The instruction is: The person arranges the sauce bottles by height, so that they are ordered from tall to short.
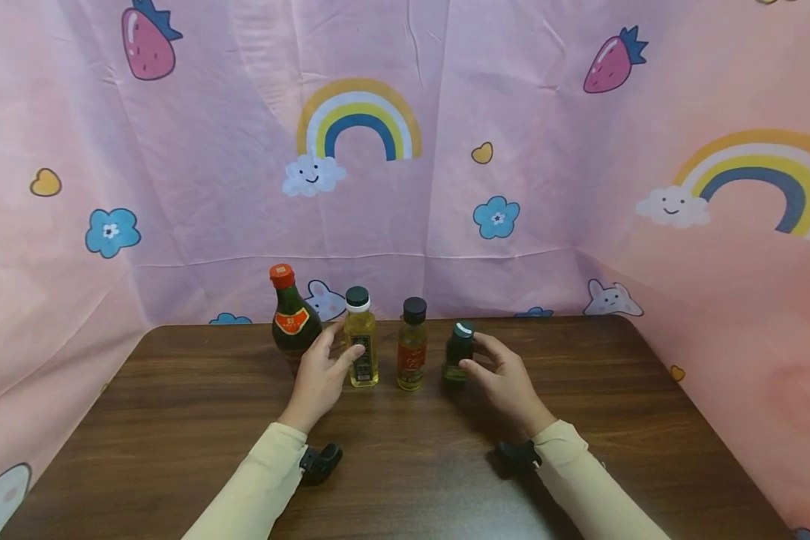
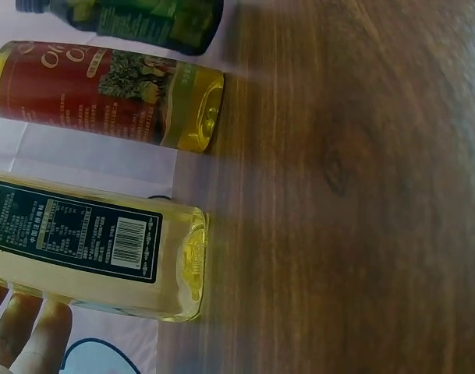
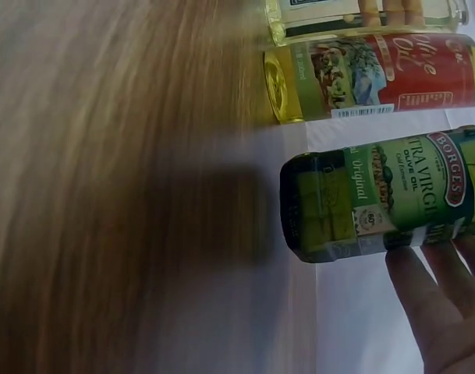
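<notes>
My left hand [image 1: 320,379] grips a clear bottle of yellow oil [image 1: 361,334] with a dark green cap, thumb across its front. In the left wrist view its fingers [image 2: 44,331] touch the side of that bottle, below a dark label with a barcode. My right hand [image 1: 506,379] holds a small dark green olive oil bottle [image 3: 393,195] between thumb and fingers. Between the two hands an olive oil bottle with a red label [image 1: 412,352] and black cap stands upright. I cannot tell whether the held bottles touch the table.
Left of the yellow oil stands a taller dark bottle with a red cap [image 1: 292,319], partly behind my left hand. The bottles are near the back of the brown wooden table [image 1: 405,465]. A patterned pink cloth [image 1: 445,210] hangs behind and at the sides.
</notes>
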The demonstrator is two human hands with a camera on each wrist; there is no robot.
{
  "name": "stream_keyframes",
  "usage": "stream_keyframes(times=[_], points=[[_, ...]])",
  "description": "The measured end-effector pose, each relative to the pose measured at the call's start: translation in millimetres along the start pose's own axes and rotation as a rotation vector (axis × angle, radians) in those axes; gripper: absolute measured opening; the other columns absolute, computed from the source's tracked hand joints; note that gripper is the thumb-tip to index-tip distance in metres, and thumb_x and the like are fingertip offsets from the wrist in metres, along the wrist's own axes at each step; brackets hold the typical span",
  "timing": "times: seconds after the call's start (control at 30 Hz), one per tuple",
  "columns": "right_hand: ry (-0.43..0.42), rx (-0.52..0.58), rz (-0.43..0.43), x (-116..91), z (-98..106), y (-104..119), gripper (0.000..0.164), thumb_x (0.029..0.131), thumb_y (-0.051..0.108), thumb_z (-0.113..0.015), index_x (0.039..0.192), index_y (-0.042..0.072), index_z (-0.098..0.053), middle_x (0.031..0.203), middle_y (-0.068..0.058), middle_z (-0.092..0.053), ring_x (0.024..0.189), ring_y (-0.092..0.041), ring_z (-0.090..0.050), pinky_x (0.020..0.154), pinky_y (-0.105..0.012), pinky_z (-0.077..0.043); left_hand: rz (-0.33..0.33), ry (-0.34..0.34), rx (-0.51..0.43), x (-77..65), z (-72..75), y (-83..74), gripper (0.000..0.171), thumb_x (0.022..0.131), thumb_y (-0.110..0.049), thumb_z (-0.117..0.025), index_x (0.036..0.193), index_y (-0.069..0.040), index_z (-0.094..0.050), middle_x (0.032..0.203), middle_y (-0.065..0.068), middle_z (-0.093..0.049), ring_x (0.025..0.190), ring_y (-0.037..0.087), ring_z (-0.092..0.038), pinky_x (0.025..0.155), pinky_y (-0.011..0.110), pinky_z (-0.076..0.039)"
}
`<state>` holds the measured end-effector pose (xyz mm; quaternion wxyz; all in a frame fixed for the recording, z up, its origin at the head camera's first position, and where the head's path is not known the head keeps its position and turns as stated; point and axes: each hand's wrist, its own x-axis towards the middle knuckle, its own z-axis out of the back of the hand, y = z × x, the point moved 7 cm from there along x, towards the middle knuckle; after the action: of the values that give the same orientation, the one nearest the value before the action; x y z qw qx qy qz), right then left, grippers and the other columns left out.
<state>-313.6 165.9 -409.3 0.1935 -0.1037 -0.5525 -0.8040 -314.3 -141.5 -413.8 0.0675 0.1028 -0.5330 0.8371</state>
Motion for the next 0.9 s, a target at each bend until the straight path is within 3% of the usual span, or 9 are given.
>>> stream_keyframes(times=[0.23, 0.53, 0.77, 0.9], points=[[0.023, 0.0, -0.073, -1.1, -5.1, -3.2, 0.052, 0.094, 0.007, -0.075, 0.142, -0.003, -0.057, 0.142, -0.025, -0.058, 0.122, -0.043, -0.064, 0.101, -0.05, -0.054, 0.011, 0.008, 0.002, -3.9, -2.1, -1.5, 0.068, 0.101, -0.032, -0.069, 0.157, -0.007, -0.04, 0.151, 0.02, -0.05, 0.138, 0.035, -0.05, 0.107, 0.055, -0.049], [0.101, 0.046, -0.13, 5.1, -11.7, -10.7, 0.05, 0.098, 0.01, -0.071, 0.144, 0.001, -0.055, 0.144, -0.023, -0.058, 0.135, -0.04, -0.055, 0.11, -0.053, -0.047, 0.024, 0.006, 0.006, -6.0, -3.3, 2.7, 0.068, 0.101, -0.034, -0.069, 0.156, -0.006, -0.041, 0.151, 0.021, -0.051, 0.139, 0.037, -0.05, 0.108, 0.055, -0.048], [0.12, 0.071, -0.115, 2.3, -11.9, -9.6, 0.06, 0.097, 0.004, -0.072, 0.152, 0.001, -0.046, 0.148, -0.025, -0.053, 0.137, -0.041, -0.052, 0.113, -0.051, -0.044, 0.041, 0.024, 0.012, -11.8, -6.3, 7.0, 0.069, 0.102, -0.031, -0.068, 0.158, -0.006, -0.037, 0.155, 0.024, -0.044, 0.14, 0.043, -0.049, 0.108, 0.053, -0.048], [0.08, 0.053, -0.092, -6.3, -4.1, -9.1, 0.055, 0.098, 0.002, -0.069, 0.149, 0.0, -0.049, 0.148, -0.024, -0.053, 0.137, -0.04, -0.053, 0.113, -0.053, -0.044, 0.068, 0.03, -0.011, -17.8, -5.3, 12.9, 0.071, 0.1, -0.029, -0.072, 0.159, -0.011, -0.037, 0.156, 0.023, -0.043, 0.139, 0.043, -0.05, 0.106, 0.051, -0.05]])
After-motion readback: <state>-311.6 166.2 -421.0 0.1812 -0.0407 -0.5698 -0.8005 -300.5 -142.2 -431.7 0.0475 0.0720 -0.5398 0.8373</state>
